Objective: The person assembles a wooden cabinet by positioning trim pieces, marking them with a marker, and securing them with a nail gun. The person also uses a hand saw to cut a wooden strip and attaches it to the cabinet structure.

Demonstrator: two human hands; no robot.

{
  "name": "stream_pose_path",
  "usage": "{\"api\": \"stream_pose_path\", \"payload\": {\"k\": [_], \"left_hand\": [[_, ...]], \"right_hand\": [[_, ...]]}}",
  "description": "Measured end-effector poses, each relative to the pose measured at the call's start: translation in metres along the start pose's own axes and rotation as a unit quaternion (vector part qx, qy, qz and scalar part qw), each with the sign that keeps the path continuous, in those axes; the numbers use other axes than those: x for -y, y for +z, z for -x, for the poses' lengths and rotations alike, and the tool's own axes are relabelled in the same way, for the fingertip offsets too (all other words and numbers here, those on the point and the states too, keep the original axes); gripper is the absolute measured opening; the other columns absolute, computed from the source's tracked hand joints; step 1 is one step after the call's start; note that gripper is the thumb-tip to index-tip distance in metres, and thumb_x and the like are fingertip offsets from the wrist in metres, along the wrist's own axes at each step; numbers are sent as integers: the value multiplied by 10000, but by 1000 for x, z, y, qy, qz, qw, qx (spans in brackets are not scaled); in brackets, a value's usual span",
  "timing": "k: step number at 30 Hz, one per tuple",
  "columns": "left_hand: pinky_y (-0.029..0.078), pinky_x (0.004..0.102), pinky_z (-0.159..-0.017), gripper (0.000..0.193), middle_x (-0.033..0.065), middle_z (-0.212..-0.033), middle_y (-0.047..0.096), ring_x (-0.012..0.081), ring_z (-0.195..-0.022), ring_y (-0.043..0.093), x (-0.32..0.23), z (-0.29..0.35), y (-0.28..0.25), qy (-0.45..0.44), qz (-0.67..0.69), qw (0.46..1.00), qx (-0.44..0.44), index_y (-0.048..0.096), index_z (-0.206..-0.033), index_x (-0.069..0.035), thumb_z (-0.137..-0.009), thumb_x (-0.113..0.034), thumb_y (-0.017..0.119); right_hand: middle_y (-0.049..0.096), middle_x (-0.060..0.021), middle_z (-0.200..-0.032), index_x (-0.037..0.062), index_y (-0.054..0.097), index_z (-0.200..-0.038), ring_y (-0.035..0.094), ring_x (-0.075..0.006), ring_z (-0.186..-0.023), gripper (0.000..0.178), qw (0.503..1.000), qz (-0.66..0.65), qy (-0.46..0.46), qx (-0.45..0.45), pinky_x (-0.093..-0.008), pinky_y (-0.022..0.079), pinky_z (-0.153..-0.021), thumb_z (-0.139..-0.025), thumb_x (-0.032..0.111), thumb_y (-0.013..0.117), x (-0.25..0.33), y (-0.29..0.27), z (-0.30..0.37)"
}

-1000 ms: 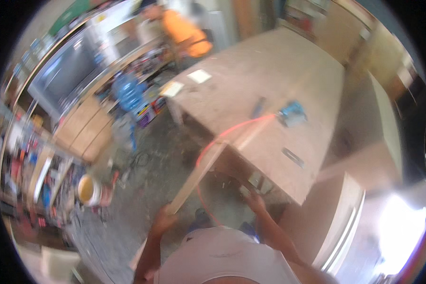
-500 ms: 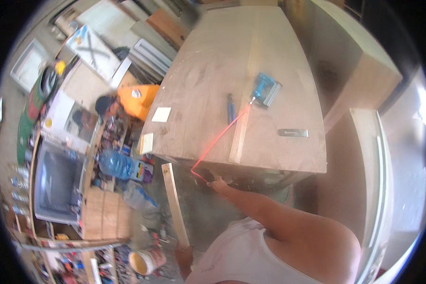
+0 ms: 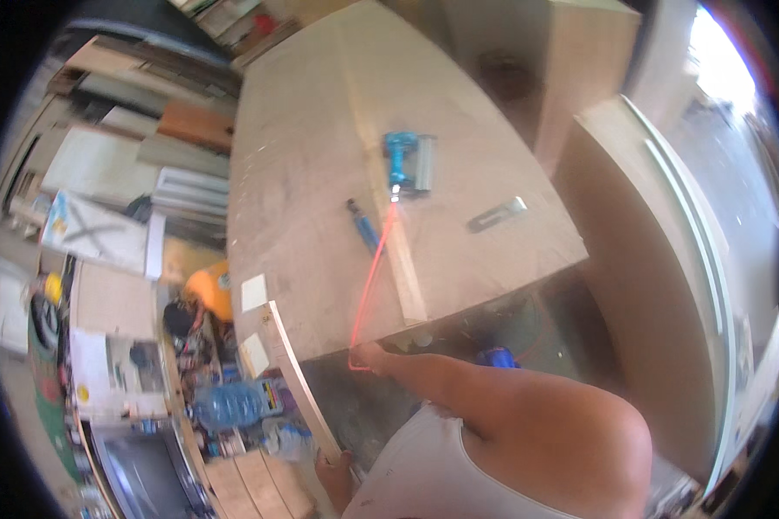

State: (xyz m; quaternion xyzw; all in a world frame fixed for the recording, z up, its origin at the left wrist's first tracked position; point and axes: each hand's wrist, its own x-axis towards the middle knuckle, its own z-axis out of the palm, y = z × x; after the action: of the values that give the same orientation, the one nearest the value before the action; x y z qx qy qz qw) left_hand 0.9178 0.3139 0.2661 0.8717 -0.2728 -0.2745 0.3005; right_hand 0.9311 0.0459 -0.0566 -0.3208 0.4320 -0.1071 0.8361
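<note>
A pale wooden strip [image 3: 296, 372] is in my left hand [image 3: 333, 474], gripped near its lower end. Its upper end reaches the front left edge of the large plywood surface [image 3: 299, 216]. Just off the front edge, my right hand [image 3: 370, 356] is closed around the red air hose [image 3: 368, 294]; its fingers are partly blurred. The hose runs up to a teal nail gun [image 3: 398, 160], lying on the plywood over a long wooden batten [image 3: 404, 281]. Left of the batten lies a slim blue tool [image 3: 363, 227]. To the right is a flat metal piece [image 3: 496, 214].
Two pale square pieces [image 3: 254, 292] sit along the plywood's left edge. A big clear water bottle [image 3: 229, 405], an orange object [image 3: 209, 290] and a dark-screened television [image 3: 147, 467] crowd the left. Curved panels [image 3: 658, 251] stand at the right, stacked boards [image 3: 104, 169] at far left.
The view has turned, so the plywood appears shifted left and tilted. The strip's upper end now meets the plywood's front left edge. My right hand stays at the hose.
</note>
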Motion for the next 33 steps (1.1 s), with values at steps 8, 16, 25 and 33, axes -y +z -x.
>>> {"api": "stream_pose_path", "payload": {"k": [8,16,25,33], "left_hand": [[498,394,-828,525,214,-1013,638,306,-906,623,4,-161,-22,143,-56,979,131,578,-1183,90,-728,-125,725],[398,456,-1100,792,334,-1374,533,448,-1282,512,-33,-298,13,253,-296,888,243,459,-1415,96,-886,-439,706],[432,437,-1062,587,231,-1334,598,378,-1256,559,-29,-282,40,255,-228,909,239,532,-1394,-4,-836,-84,696],[485,497,-986,401,204,-1228,657,394,-1149,623,20,-254,104,227,-164,954,103,627,-1299,-123,-934,-144,462]], "right_hand": [[666,-69,-925,60,683,-1000,664,-239,-839,294,997,-37,-54,-44,-449,545,-748,-958,345,629,16,5,17],[597,-57,-819,20,643,-1016,640,-219,-718,349,973,-108,-167,-114,-475,557,-653,-956,364,631,36,1,84],[707,-177,-1002,41,719,-1102,669,-238,-912,292,883,212,-188,-375,-418,533,-786,-901,128,525,119,-163,337],[575,14,-802,42,645,-950,474,-91,-613,226,792,236,-325,-460,-296,380,-530,-945,252,560,108,-449,419]]}}
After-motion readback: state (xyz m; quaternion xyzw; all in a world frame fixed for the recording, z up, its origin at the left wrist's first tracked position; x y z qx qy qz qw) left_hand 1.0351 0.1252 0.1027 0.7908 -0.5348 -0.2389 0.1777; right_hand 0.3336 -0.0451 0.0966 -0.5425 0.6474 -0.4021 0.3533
